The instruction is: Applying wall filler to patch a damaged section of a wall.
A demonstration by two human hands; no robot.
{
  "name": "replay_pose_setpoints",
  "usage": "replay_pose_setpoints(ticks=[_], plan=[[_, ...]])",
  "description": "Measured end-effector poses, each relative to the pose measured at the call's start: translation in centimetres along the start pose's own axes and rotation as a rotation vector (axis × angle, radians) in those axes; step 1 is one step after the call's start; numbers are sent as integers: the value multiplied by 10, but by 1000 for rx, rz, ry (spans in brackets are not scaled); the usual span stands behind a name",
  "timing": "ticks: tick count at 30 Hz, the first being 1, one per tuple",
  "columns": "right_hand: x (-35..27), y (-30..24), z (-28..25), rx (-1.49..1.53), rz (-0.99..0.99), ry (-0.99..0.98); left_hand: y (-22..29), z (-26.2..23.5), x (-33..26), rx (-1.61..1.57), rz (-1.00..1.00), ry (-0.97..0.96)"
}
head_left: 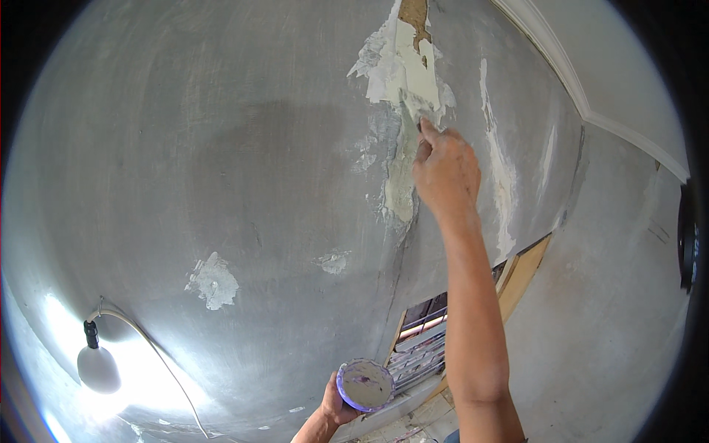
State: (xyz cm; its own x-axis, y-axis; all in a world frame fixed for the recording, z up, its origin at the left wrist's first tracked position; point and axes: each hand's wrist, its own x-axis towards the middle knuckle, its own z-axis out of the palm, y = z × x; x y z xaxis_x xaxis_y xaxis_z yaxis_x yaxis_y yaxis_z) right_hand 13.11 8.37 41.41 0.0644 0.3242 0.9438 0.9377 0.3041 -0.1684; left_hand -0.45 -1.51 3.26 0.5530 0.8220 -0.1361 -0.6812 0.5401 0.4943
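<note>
My right hand [449, 168] is raised to the grey wall [281, 184], closed around a putty knife [415, 105]. The knife's blade lies against the wall at the lower end of a fresh off-white filler patch [405, 63]. A brown, rough gap [415, 16] shows at the top of that patch. Below the blade, a duller filler streak [400, 188] runs down the wall. Low in view, my left hand [334, 402] grips a purple bowl [353, 399] from its left side. Pale filler [369, 382] lies inside the bowl and smears its rim.
A lit bulb [98, 369] hangs at the lower left on a white cable [151, 343]. Filler streaks [501, 177] mark the wall to the right. Beneath my right forearm is a wood-framed opening [524, 277] with bars. White moulding [569, 74] edges the ceiling; a dark round object [687, 236] sits far right.
</note>
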Motion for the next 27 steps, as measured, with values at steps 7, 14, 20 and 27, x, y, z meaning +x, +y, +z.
replay_pose_setpoints(ticks=[7, 14, 20, 27], plan=[[-53, -9, 6, 31, 15, -104, 4, 17, 4, -20, 33, -8], [-125, -17, 6, 58, 4, -239, 23, 26, 19, -77, 157, -67], [-196, -23, 7, 106, 17, -402, 38, 49, 13, -68, 218, -19], [-260, 16, -21, 1637, 1213, -788, 44, 41, 7, -103, 247, -51]])
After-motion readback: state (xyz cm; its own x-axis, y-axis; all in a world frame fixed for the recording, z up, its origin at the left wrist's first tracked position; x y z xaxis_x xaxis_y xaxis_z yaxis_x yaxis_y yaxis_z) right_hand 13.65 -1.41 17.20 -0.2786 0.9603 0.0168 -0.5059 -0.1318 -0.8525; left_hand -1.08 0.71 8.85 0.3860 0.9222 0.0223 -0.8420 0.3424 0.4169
